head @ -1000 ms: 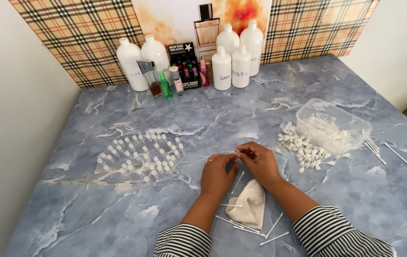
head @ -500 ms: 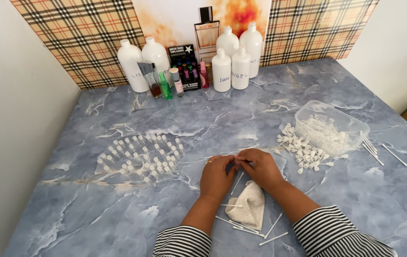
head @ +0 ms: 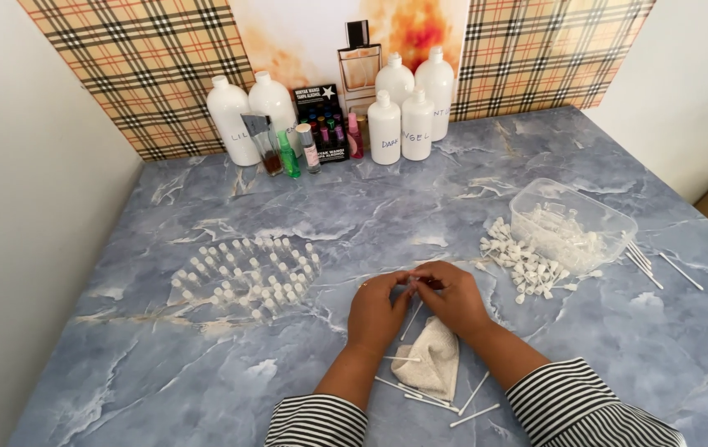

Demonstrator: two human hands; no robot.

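Head view: six white bottles (head: 384,127) (labelled) along the back; both hands, left (head: 379,310), right (head: 453,300), pinch one small white piece (head: 412,284) over the marbled surface (head: 205,364).

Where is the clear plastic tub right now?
In the head view, the clear plastic tub sits right of the hands on the table, beside the pile of white caps.

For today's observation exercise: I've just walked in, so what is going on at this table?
A person in striped sleeves has both hands together over a blue marbled table. The left hand and right hand pinch a small clear piece between the fingertips; its exact kind is too small to tell. A folded cloth and thin white sticks lie below the hands. Small capped vials stand to the left, and white caps lie beside a clear tub on the right.
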